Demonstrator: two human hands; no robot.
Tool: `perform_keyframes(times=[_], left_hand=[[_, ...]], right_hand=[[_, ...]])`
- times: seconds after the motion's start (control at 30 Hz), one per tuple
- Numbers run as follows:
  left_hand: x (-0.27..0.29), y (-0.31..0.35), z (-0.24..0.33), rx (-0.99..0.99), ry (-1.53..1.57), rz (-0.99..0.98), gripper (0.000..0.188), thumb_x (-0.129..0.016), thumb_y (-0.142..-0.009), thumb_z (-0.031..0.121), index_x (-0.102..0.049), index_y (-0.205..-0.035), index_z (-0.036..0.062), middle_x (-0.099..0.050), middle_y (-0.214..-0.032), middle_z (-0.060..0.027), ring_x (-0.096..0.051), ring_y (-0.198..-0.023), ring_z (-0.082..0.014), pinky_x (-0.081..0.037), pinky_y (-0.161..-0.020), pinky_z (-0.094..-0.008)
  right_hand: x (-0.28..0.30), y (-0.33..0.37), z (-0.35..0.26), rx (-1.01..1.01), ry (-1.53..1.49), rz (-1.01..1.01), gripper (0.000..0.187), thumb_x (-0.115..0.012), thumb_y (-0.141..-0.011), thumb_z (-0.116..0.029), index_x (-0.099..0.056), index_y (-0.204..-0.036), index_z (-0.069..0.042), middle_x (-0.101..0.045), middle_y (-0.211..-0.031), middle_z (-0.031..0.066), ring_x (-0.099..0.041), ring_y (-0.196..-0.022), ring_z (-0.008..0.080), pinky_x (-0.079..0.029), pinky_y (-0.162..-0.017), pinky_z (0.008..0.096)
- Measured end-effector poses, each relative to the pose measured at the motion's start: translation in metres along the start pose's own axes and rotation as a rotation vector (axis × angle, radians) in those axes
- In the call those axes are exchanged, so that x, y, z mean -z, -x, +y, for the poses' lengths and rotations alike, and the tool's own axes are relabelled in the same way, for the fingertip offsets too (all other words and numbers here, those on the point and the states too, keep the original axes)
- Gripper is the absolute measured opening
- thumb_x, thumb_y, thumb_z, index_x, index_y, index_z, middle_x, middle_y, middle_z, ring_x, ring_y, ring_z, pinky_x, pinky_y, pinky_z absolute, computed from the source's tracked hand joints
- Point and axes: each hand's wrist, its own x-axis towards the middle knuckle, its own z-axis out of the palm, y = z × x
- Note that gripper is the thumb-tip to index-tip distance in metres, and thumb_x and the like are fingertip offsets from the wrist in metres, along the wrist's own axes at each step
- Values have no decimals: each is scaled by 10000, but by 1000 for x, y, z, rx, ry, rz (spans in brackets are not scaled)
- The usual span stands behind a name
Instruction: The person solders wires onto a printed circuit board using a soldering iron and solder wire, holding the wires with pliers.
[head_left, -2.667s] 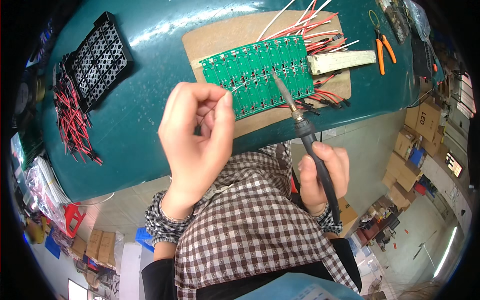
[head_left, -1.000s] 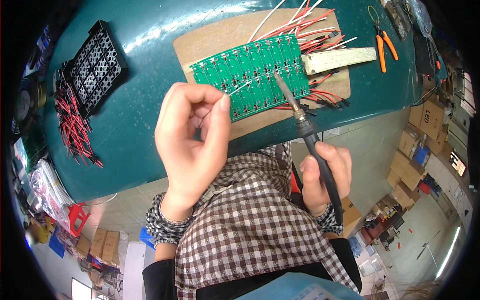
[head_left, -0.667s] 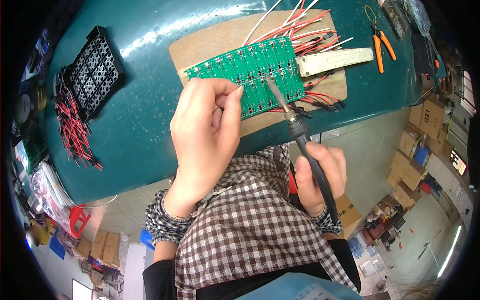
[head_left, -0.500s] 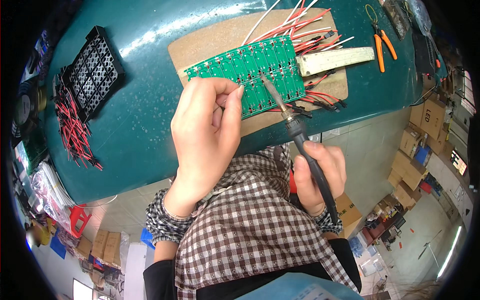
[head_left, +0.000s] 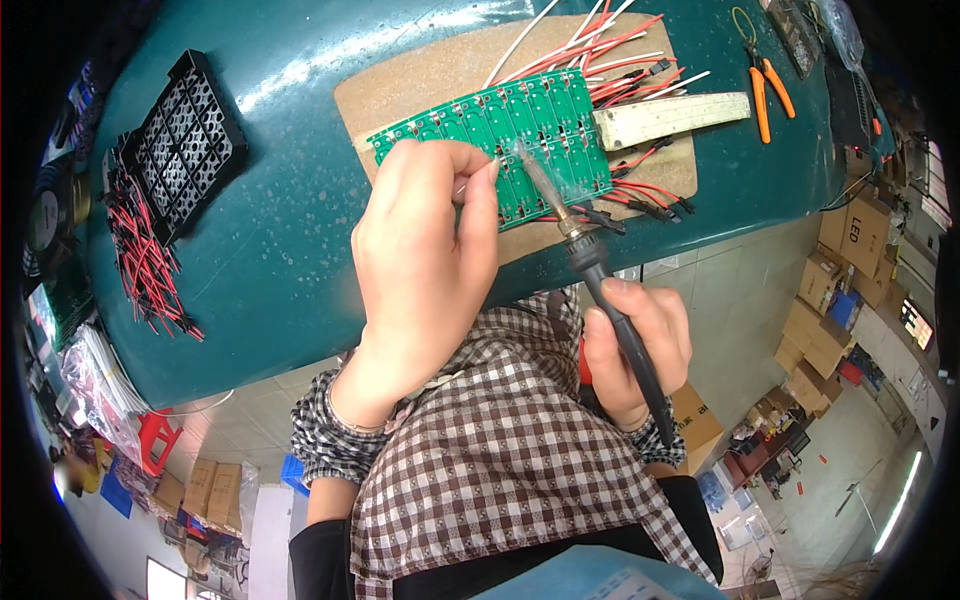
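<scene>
My right hand (head_left: pixel 650 345) grips the black handle of a soldering iron (head_left: pixel 592 262), which slants up and left. Its metal tip is over the middle of a green circuit board panel (head_left: pixel 515 112), touching or just above it. Over the panel's lower left part, my left hand (head_left: pixel 420 250) is closed in a pinch, thumb and forefinger together close to the iron's tip. Whatever is in that pinch is too small to make out. The panel lies on a tan backing board (head_left: pixel 385 88), partly hidden by my left hand. Faint haze hangs beside the tip.
A pale wedge-shaped bar (head_left: pixel 675 120) rests against the panel's right end. Red and white wires (head_left: pixel 570 48) stick out behind it, with black-ended ones in front. Orange-handled pliers (head_left: pixel 760 100) lie far right. At left are a black grid tray (head_left: pixel 190 145) and a red-black wire bundle (head_left: pixel 145 260).
My left hand has shifted slightly right and up, bringing its pinched fingertips nearer the iron's tip. The iron's tip has moved a little left and up over the panel.
</scene>
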Motion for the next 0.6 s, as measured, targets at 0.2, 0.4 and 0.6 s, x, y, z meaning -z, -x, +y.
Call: perform_keyframes(times=[0.2,0.4,0.6], left_hand=[[0,0,4,29,-57,-65,108,-644,-801,1,-542,-819,33,-553,-763,-116,-577,-675,-297,-469,-572,-374],[7,4,10,59,-42,-98,97,-641,-804,-4,-563,-849,32,-539,-758,-109,-564,-658,-267,-463,-568,-354],[19,5,4,-47,56,-66,117,-646,-814,-20,-618,-915,32,-541,-737,-91,-530,-619,-214,-452,-560,-297]], right_hand=[[2,1,0,-24,-4,-17,331,-729,-728,36,-643,-1048,35,-648,-898,113,-604,-713,197,-506,-614,280],[3,3,0,-50,-18,-10,321,-725,-738,31,-644,-1049,27,-631,-885,113,-604,-719,198,-508,-624,284],[11,12,2,-132,-84,4,342,-713,-766,19,-617,-1093,10,-604,-908,120,-602,-749,198,-507,-641,283]])
